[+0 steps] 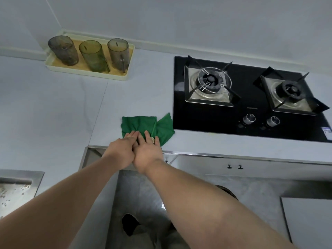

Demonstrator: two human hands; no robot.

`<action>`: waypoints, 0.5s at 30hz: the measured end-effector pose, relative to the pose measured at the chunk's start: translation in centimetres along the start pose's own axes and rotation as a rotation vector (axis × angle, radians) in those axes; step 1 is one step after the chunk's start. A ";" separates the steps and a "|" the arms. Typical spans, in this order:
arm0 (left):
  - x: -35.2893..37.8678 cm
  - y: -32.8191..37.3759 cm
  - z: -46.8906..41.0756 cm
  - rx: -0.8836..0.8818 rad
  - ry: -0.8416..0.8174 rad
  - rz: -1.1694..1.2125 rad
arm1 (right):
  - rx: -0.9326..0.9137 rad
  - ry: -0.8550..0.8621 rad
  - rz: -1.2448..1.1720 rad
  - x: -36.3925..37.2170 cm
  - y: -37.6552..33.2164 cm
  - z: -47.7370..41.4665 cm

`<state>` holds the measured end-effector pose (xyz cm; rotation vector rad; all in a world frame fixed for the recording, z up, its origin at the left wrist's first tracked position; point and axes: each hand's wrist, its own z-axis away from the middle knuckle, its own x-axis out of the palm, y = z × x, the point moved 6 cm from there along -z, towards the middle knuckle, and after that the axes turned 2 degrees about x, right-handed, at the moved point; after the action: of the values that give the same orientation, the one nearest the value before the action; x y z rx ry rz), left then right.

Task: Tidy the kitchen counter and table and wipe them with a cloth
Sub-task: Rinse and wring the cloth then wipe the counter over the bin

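A green cloth [143, 124] lies partly folded on the pale counter [53, 114], close to its front edge and just left of the black hob. My left hand [122, 150] and my right hand [148, 151] lie side by side, fingers straight, pressing flat on the near edge of the cloth. The far part of the cloth shows beyond my fingertips; a small tag peeks out by my right fingers.
A cream tray [86, 71] with three tinted glasses stands at the back left by the wall. A black two-burner gas hob [246, 99] fills the right. A sink [16, 187] sits at the near left. Cabinet fronts with small knobs [234, 167] are below.
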<state>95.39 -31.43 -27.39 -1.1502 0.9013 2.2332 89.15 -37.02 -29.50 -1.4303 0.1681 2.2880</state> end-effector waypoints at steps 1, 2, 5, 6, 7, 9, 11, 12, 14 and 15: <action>0.2 0.6 -0.1 0.006 -0.001 -0.005 | 0.006 0.003 0.006 0.1 0.6 0.3; 0.4 1.4 -0.2 0.013 -0.002 -0.012 | 0.014 0.007 0.008 0.1 1.4 0.6; 0.8 4.2 -0.4 0.033 0.003 -0.025 | 0.041 0.026 -0.030 0.5 4.0 1.7; 1.0 5.4 -0.4 0.035 0.001 -0.020 | 0.054 0.031 -0.044 0.6 5.1 2.1; 1.3 6.7 -0.4 0.041 -0.002 -0.012 | 0.065 0.035 -0.058 0.7 6.3 2.5; 2.0 8.9 -0.6 0.079 -0.009 0.007 | 0.087 0.041 -0.084 0.9 8.5 3.2; 2.8 10.8 -1.0 0.118 -0.016 0.017 | 0.104 0.050 -0.105 1.2 10.5 3.8; 3.0 11.5 -1.3 0.124 -0.022 0.015 | 0.109 0.058 -0.114 1.3 11.2 4.1; 3.3 12.8 -1.6 0.128 -0.030 -0.005 | 0.118 0.081 -0.135 1.5 12.4 4.4; 3.4 13.3 -1.8 0.130 -0.034 -0.010 | 0.124 0.091 -0.141 1.6 12.9 4.6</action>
<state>85.78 -41.34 -26.50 -1.0531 1.0079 2.1452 79.32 -46.66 -30.40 -1.4358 0.2253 2.0651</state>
